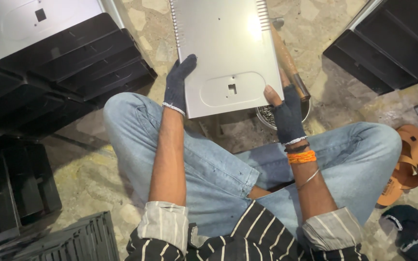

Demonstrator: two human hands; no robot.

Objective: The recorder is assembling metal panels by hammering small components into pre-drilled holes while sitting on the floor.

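Two gloved hands hold a flat grey metal sheet over the person's crossed legs, and the sheet reaches away from the body across the stone floor. The sheet has rows of slits along both long edges and a pressed oval shape with a small square hole near its close end. The left hand, in a dark glove, lies along the sheet's left edge with its fingers together and stretched out flat against the metal. The right hand, in a dark glove with bare fingertips, grips the near right corner, thumb on top and the other fingers hidden under the sheet. An orange thread band and a thin metal bangle sit on the right wrist.

Just beside the right edge of the sheet lies a wooden handle, and under that corner a round metal bowl shows, partly covered. Stacks of black plastic trays stand to the left, and more black trays to the upper right. A brown sandal rests by the right knee, with a dark spare glove near it.
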